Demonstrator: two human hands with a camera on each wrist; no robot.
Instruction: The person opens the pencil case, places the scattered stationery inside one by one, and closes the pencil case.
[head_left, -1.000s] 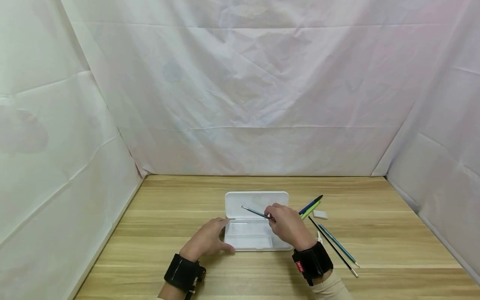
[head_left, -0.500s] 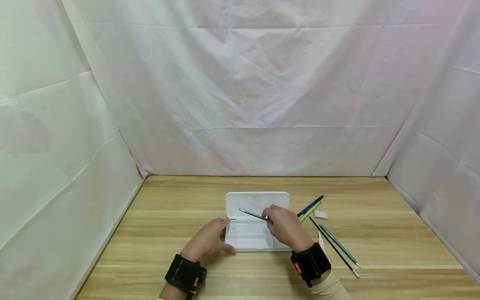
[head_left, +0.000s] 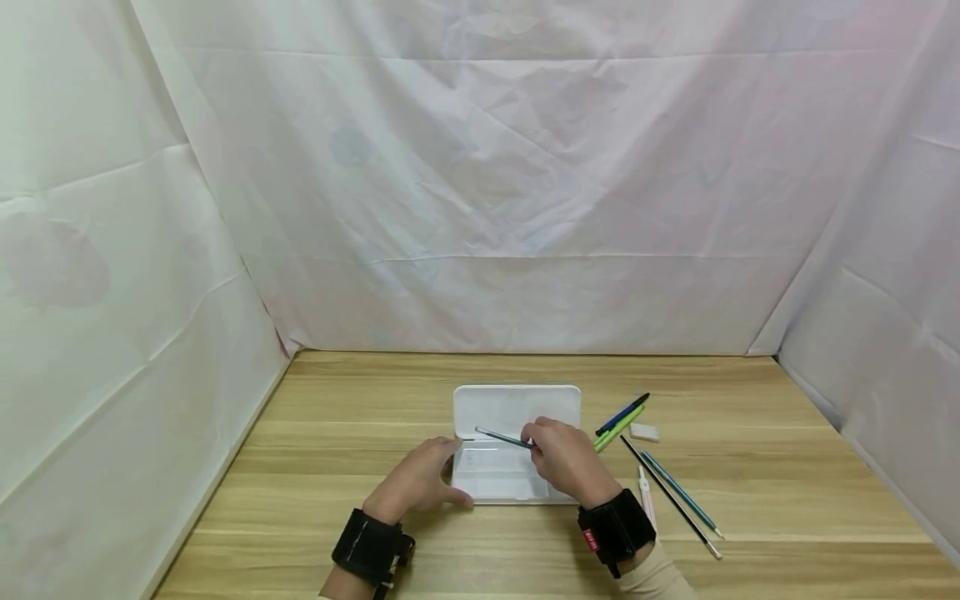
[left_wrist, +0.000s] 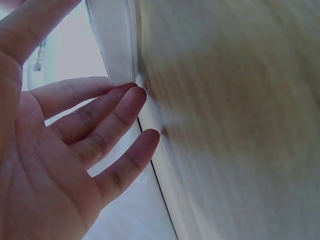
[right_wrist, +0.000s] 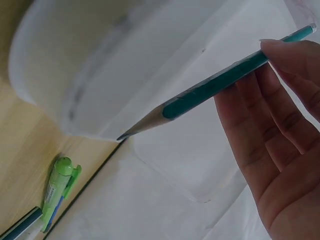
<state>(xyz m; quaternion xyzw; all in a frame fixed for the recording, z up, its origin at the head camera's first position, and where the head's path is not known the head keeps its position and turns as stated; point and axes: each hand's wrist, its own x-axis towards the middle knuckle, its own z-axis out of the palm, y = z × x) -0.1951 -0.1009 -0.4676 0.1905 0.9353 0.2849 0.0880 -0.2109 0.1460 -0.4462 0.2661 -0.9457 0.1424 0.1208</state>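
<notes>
An open white pencil case (head_left: 487,408) lies on the table, its lid tipped back. At its left end, my left hand (head_left: 420,477) spans the case between thumb and fingers; the left wrist view shows fingertips touching the case's end wall (left_wrist: 117,45). Over the right half of the case, my right hand (head_left: 572,460) pinches a teal pencil (head_left: 501,437) between thumb and fingers. In the right wrist view that pencil (right_wrist: 215,90) slants over the white case, its sharpened point away from the hand.
Right of the case lie a blue pen (head_left: 622,414), a green pen (head_left: 619,429) and a white eraser (head_left: 644,432). Nearer are a dark pencil (head_left: 675,502), another teal pencil (head_left: 684,495) and a slim white-and-pink object (head_left: 647,493), partly behind my right wrist. White cloth (head_left: 480,183) encloses the table.
My right hand has lowered slightly toward the case and shifted a little left with the pencil, which lies flatter now. My left hand keeps its place at the case's end.
</notes>
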